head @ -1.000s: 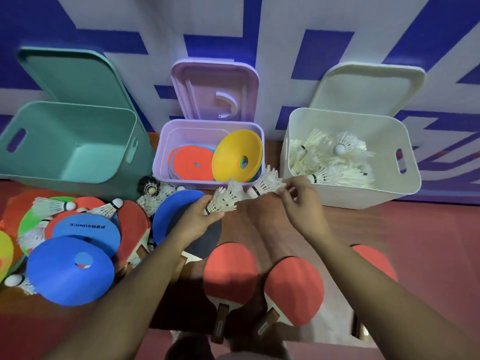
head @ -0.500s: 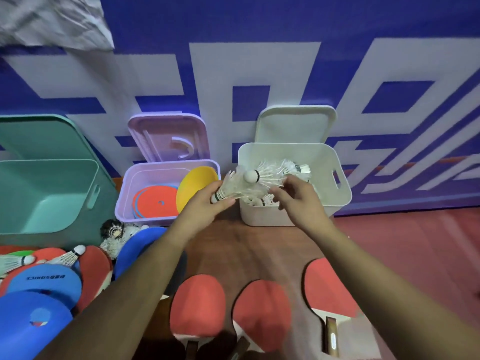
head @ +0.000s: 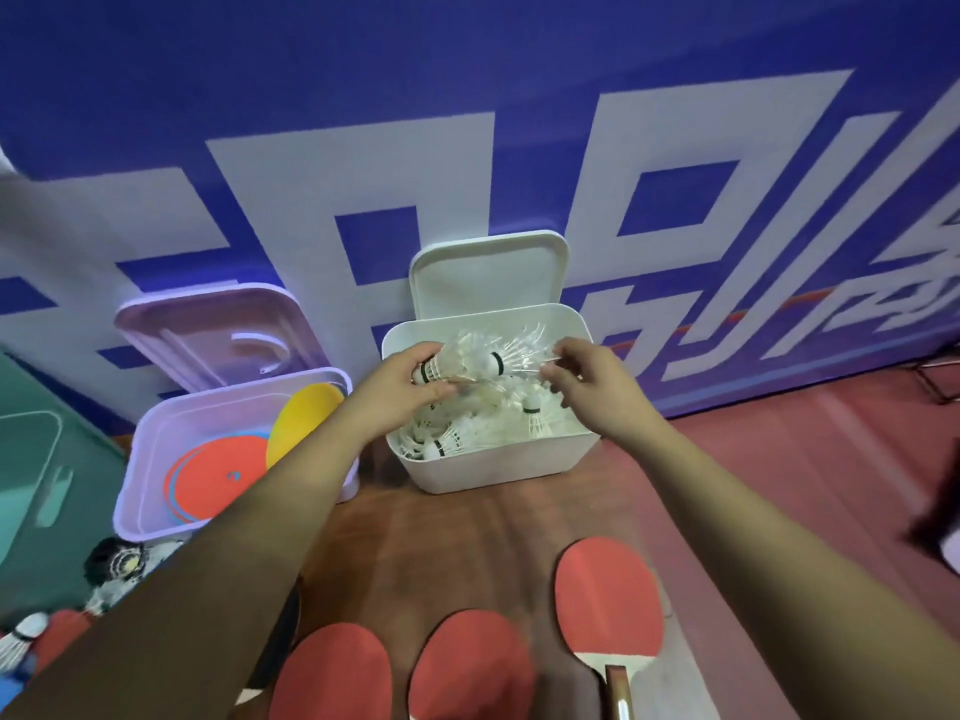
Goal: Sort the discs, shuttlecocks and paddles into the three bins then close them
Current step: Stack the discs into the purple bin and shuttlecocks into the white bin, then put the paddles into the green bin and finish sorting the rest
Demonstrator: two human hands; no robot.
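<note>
I hold shuttlecocks (head: pixel 467 362) above the white bin (head: pixel 493 465) at twelve o'clock, ready to drop: left grip (head: pixel 400 394) wraps the corks, right grip (head: pixel 592 402) pinches the feathers.

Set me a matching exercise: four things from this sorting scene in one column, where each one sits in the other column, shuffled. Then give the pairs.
Things
1. yellow disc
2. red paddles
3. white lid
4. orange disc

Places
A. lying flat on the bottom of the purple bin
B. standing upright behind the white bin
C. on the floor, nearest the camera
D. tilted on edge inside the purple bin

Pairs: 1-D, 2-C, 3-B, 4-A
</note>
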